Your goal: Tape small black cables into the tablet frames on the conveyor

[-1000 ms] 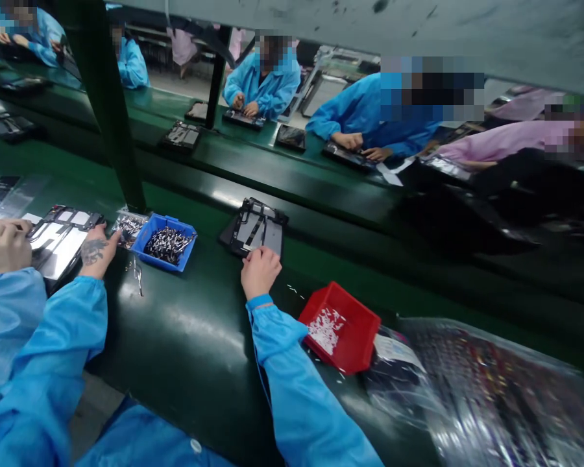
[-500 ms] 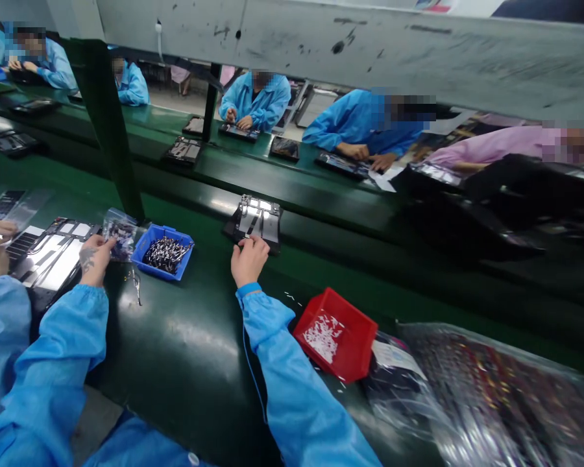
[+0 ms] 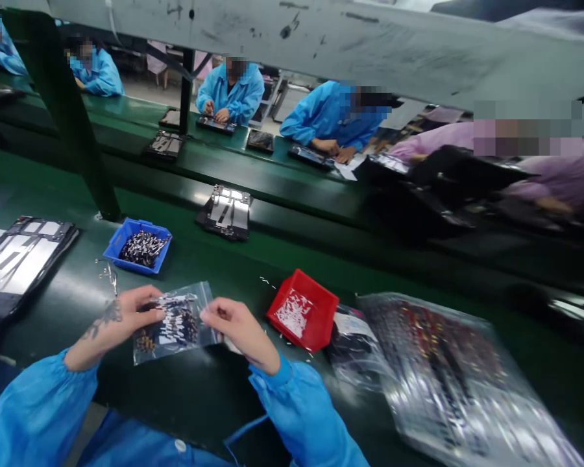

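A clear zip bag (image 3: pixel 178 324) of small dark, white and gold-tipped parts hangs between my two hands over the green bench. My left hand (image 3: pixel 129 318) pinches its left side between thumb and fingers. At the bag's upper right edge, the thumb and fingers of my right hand (image 3: pixel 238 324) are closed on the plastic. Just beyond my left hand lie tweezers (image 3: pixel 111 277) and a few tiny gold bits. A blue bin (image 3: pixel 139 246) full of small metallic and black parts stands behind them.
To the right are a red bin (image 3: pixel 304 311) of white slips and large plastic bags (image 3: pixel 448 370) of parts. An opened device (image 3: pixel 226 213) sits by the far ledge, another (image 3: pixel 26 259) at left. A green post (image 3: pixel 73 123) rises at left. Co-workers sit opposite.
My left hand has brought the zip bag from beside the blue bin towards me. My right hand has left the device at the ledge and taken the bag's other side. The view has shifted right.
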A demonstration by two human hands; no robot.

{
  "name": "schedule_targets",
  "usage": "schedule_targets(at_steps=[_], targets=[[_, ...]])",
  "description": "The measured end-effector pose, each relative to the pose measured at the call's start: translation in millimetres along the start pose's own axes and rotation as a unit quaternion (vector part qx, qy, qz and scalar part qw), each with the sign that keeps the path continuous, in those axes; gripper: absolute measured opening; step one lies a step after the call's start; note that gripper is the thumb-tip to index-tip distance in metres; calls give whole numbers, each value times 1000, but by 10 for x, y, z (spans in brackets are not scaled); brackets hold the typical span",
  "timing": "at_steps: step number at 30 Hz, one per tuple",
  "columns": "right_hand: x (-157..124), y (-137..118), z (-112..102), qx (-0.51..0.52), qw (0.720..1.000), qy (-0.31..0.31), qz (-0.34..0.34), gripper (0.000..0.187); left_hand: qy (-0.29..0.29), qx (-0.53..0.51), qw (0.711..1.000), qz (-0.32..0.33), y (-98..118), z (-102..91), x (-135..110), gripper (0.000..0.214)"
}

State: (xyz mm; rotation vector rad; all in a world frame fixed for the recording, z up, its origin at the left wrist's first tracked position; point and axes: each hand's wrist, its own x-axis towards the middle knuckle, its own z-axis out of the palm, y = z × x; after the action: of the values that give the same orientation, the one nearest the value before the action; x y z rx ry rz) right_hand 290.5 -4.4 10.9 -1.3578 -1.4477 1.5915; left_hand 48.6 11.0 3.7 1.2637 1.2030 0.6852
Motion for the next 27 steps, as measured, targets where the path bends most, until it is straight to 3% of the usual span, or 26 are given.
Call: schedule_targets(at_steps=[2,4,6,8,10,13,16,18,21,27], targets=[[-138,206,-151,72,992,-44,89,41,-83,-13,996,-16,-144,137,168,27],[-255,406,-266,100,984,-56,139,44,-116,5,993,-27,-241,237,326,30],[-327,576,-320,95,982,-29,163,46,-61,53,997,-5,-274,328,419,27],[-347,699,-309,81,983,13,166,45,36,104,993,44,-267,454,415,20],[-336,771,-245,79,984,34,159,45,68,128,987,66,-267,647,318,15],[-325,793,-110,82,987,30,132,43,-31,110,993,20,-339,1024,112,28],[-356,751,-18,71,992,8,104,41,-105,23,992,-70,-444,1302,-3,40],[-383,713,-5,80,991,-17,106,39,-139,-24,985,-102,-477,1352,-3,45],[-398,678,-29,142,981,-58,118,37,-182,-68,975,-107,-449,1279,48,49],[-340,732,22,290,947,-60,124,46,-167,-114,975,-92,-339,1176,69,43]])
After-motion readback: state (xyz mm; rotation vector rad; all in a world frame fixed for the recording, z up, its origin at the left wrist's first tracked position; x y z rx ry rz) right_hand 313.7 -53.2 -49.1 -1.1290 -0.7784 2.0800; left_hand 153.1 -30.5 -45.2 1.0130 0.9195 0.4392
